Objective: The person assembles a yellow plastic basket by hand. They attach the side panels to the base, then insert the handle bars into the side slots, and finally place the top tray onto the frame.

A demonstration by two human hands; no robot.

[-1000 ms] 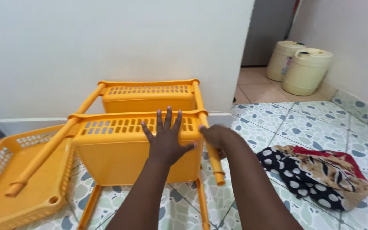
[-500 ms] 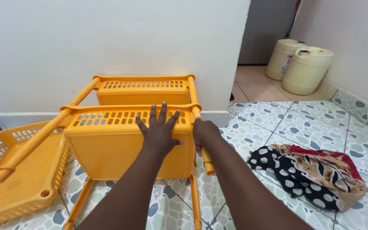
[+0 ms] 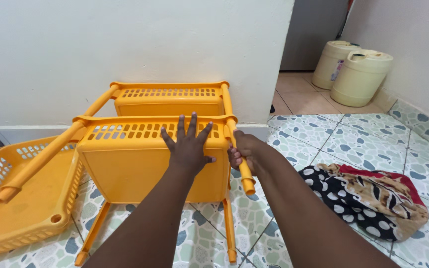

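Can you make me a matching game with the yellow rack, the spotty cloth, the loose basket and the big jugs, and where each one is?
1 yellow rack
2 spotty cloth
3 loose basket
4 big jugs

a far right, past the doorway
b on the floor, right of the arms
c far left on the floor
d under both hands

Pairs: 1-d, 2-b, 3-c, 4-a

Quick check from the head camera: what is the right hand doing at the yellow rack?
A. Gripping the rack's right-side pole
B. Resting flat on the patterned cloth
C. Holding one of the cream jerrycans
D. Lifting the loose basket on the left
A: the right hand is wrapped around the right-side pole of the yellow rack, while the left hand lies spread flat on the near basket's side.
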